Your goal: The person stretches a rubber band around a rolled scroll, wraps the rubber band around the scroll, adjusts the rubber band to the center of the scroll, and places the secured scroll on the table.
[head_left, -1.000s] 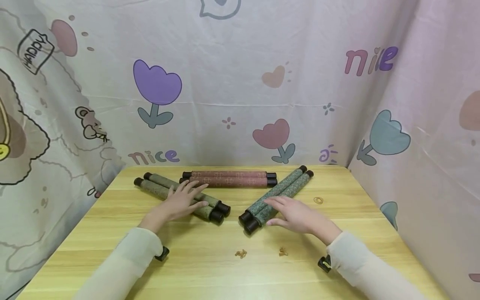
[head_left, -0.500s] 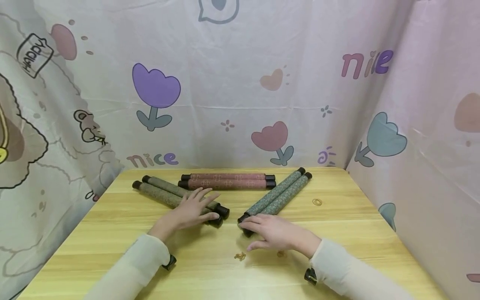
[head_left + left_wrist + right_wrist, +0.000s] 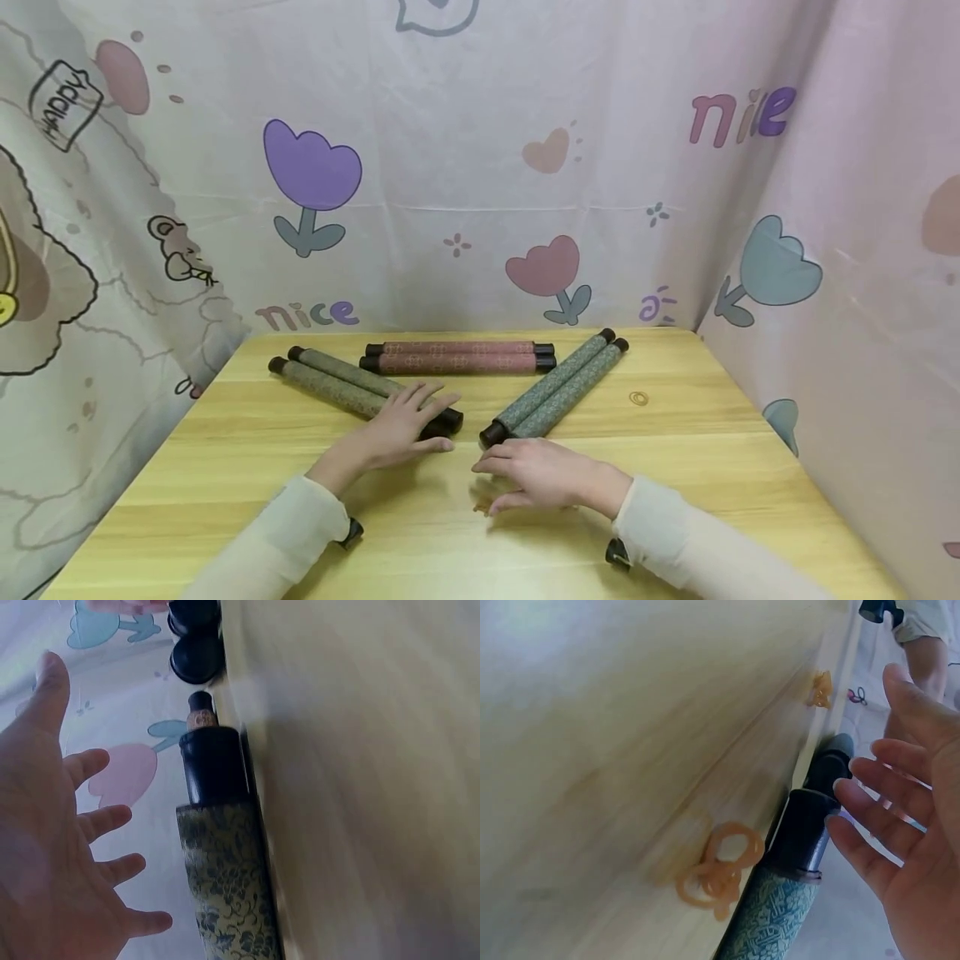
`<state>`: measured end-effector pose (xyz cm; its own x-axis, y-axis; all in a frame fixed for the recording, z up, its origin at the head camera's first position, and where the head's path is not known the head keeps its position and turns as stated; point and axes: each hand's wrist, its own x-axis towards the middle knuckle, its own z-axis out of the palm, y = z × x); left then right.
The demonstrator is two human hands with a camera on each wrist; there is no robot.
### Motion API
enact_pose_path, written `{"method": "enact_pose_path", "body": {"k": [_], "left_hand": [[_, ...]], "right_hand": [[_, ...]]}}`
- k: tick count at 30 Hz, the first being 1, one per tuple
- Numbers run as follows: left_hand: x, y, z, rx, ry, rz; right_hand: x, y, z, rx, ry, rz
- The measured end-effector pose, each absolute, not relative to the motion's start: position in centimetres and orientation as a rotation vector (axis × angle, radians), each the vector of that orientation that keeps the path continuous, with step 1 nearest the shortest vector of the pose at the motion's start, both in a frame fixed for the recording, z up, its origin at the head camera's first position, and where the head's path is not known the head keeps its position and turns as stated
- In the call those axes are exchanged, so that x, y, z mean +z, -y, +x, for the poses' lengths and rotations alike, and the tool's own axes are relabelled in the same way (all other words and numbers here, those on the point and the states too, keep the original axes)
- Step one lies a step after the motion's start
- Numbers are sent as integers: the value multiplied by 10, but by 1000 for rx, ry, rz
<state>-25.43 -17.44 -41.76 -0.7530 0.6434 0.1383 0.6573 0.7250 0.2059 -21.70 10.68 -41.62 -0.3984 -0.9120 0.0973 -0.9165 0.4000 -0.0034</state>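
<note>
My left hand (image 3: 401, 429), fingers spread, hovers over the near ends of two olive patterned scrolls (image 3: 330, 387) with dark end knobs. In the left wrist view an olive scroll (image 3: 232, 877) lies beside the spread fingers. My right hand (image 3: 536, 473) is just in front of two teal patterned scrolls (image 3: 562, 387), overlapping their near ends, with fingers loosely bent and nothing held. Partly hidden beneath it are small orange rubber bands (image 3: 482, 505). The right wrist view shows the bands (image 3: 724, 881) beside a teal scroll (image 3: 772, 915).
Two red patterned scrolls (image 3: 457, 363) lie side by side at the back of the wooden table (image 3: 420, 558). A looped rubber band (image 3: 638, 398) is on the right side. Printed curtains (image 3: 450, 167) hang behind the table and along both sides.
My left hand has shifted right along the olive scrolls toward their near ends. The right hand has drawn left and nearer, off the teal scrolls and over the rubber bands. The scrolls stay put.
</note>
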Motion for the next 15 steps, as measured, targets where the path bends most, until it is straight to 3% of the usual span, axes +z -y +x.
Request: {"method": "enact_pose_path", "body": {"k": [15], "left_hand": [[-425, 160, -241, -402, 2880, -1184]], "right_hand": [[-424, -92, -216, 27, 2538, 1817]]}}
